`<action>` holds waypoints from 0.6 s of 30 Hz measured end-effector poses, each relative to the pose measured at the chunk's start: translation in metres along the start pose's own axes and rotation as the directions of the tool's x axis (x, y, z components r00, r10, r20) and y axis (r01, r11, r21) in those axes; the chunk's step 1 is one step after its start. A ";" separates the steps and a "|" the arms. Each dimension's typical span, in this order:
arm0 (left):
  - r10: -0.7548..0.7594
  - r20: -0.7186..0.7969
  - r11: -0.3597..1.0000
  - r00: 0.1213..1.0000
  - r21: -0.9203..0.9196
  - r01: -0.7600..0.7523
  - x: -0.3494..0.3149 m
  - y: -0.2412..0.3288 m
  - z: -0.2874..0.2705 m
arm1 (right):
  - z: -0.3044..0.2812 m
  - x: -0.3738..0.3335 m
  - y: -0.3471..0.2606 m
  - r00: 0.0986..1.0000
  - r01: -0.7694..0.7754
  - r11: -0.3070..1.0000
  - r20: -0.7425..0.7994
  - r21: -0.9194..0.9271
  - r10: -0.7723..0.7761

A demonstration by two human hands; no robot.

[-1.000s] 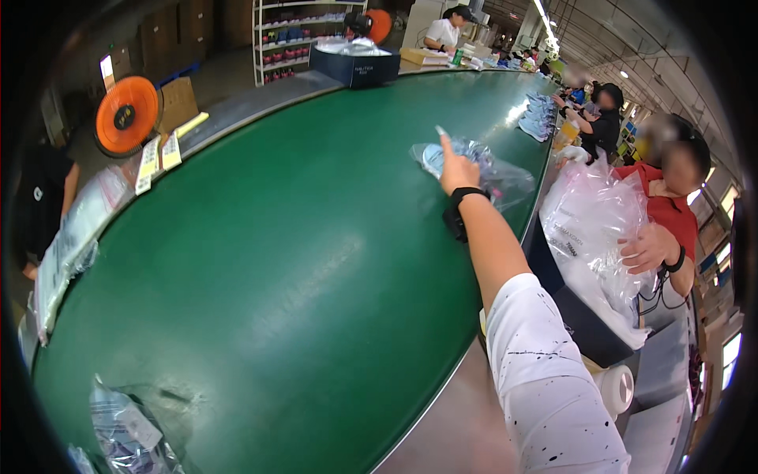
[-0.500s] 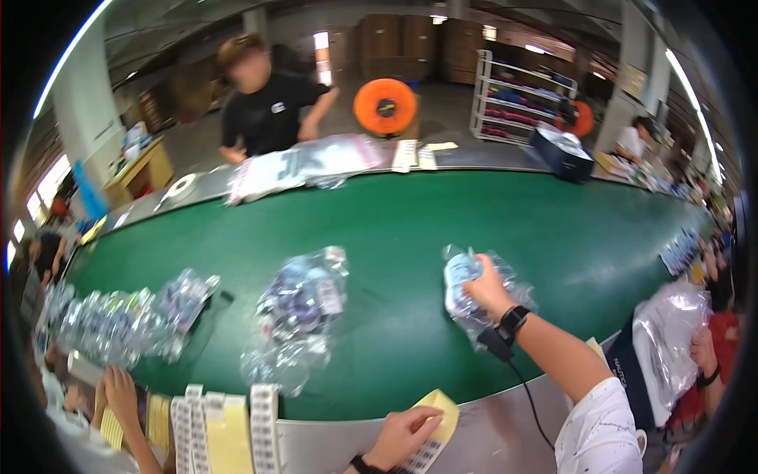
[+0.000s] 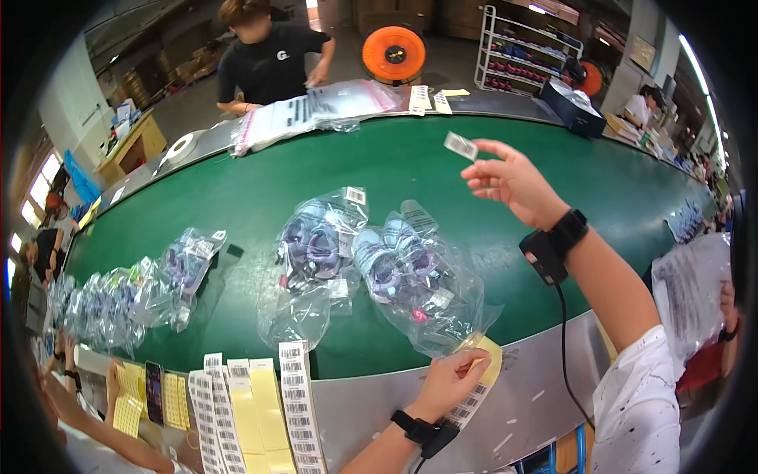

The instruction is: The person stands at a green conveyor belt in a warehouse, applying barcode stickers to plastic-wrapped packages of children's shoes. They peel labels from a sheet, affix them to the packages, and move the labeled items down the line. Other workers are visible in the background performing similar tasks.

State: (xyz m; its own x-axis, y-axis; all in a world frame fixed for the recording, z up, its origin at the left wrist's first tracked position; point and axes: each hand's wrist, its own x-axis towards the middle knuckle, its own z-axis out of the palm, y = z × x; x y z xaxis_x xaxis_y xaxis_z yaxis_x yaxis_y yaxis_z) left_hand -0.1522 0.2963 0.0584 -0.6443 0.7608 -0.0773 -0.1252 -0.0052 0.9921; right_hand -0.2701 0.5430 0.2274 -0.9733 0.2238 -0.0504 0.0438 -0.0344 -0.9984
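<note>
Raised over the belt, my right hand [image 3: 517, 186] pinches one small white barcode label [image 3: 460, 146] by its edge, other fingers half curled. My left hand [image 3: 450, 387], low at the near edge, grips a yellow-backed strip of barcode labels [image 3: 472, 399]. Just beyond that hand, the mouth of a clear plastic bag [image 3: 446, 320] reaches the strip; whether they touch I cannot tell. Light-blue and purple shoes [image 3: 384, 272] lie in this bag, which has a small pink sticker [image 3: 419, 315]. Beside it on the left rests another bagged pair of shoes [image 3: 316, 245], with a white label at its top corner.
Several bagged shoes [image 3: 126, 300] line the left of the green belt [image 3: 553, 261]. Label strips [image 3: 296, 411] hang over the near metal edge, beside a phone [image 3: 153, 395]. A co-worker [image 3: 272, 63] stands across, behind flat plastic bags [image 3: 308, 110]. Another person's hand holds a bag at right.
My right hand has left the bagged shoes and risen, now with a label in it. That bag lies further left, beside the other pair. My left hand and the strip have shifted right.
</note>
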 end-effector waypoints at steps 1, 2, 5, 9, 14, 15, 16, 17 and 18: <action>-0.018 0.032 1.000 0.999 -0.012 0.018 0.002 0.005 0.002 | -0.026 0.004 0.026 0.993 -0.085 0.995 -0.077 0.053 0.089; -0.034 0.061 0.999 0.998 -0.023 0.036 0.004 0.009 0.004 | -0.047 0.010 0.052 0.973 -0.162 0.980 -0.147 0.113 0.178; -0.060 0.069 0.998 0.996 0.014 0.059 0.003 0.004 0.001 | -0.037 0.026 0.109 0.947 -0.282 0.959 -0.157 0.018 0.281; -0.095 0.068 0.993 0.993 -0.069 0.100 -0.001 0.001 -0.002 | 0.014 0.059 0.133 0.946 -0.317 0.947 -0.048 0.049 0.319; -0.042 -0.016 0.998 0.999 -0.040 0.041 -0.001 -0.002 0.002 | 0.022 0.082 0.148 0.956 -0.278 0.926 -0.023 0.255 0.293; -0.035 -0.015 0.999 0.999 -0.035 0.035 0.000 0.000 0.002 | 0.012 0.077 0.148 0.954 -0.259 0.939 -0.090 0.226 0.285; -0.024 0.002 1.000 1.000 0.010 0.024 0.000 0.001 0.001 | 0.001 0.071 0.148 0.949 -0.247 0.950 -0.149 0.192 0.277; -0.011 0.016 0.998 1.000 0.056 0.010 0.000 0.002 -0.001 | -0.005 0.059 0.150 0.942 -0.227 0.958 -0.211 0.174 0.262; 0.002 0.030 0.995 1.000 0.101 -0.005 0.001 0.003 -0.004 | -0.013 0.051 0.158 0.936 -0.232 0.955 -0.225 0.187 0.272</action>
State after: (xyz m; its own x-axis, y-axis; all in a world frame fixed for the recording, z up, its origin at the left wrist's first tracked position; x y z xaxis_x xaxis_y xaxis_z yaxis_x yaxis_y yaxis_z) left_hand -0.1558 0.2944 0.0610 -0.6214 0.7801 -0.0723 -0.0452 0.0564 0.9974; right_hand -0.3097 0.5615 0.0668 -0.8482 0.4192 -0.3239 0.2259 -0.2669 -0.9369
